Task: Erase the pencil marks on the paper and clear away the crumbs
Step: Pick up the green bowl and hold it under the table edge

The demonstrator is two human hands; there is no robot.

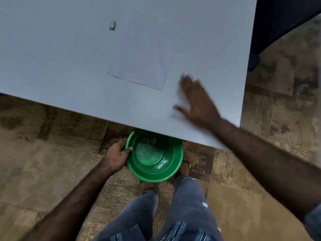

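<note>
Head view
Paper: one sheet (141,56) is laid flat on the table (52,49).
Eraser: one (112,25), set apart beyond the sheet's left side.
Bowl: one green bowl (171,168) is held under the table edge; pale specks are seen inside.
Left hand (116,156): curled round the bowl rim.
Right hand (198,100): blurred, fingers spread flat over the table, nothing held.

A bright green plastic bowl (154,155) below the pale grey table (52,58); white paper (144,58) on it; faded blue jeans (187,206); mottled brown floor (43,153) beneath.

Glossy green plastic bowl (154,157) (matt white table (52,58), mottled floor (43,153)).
</note>
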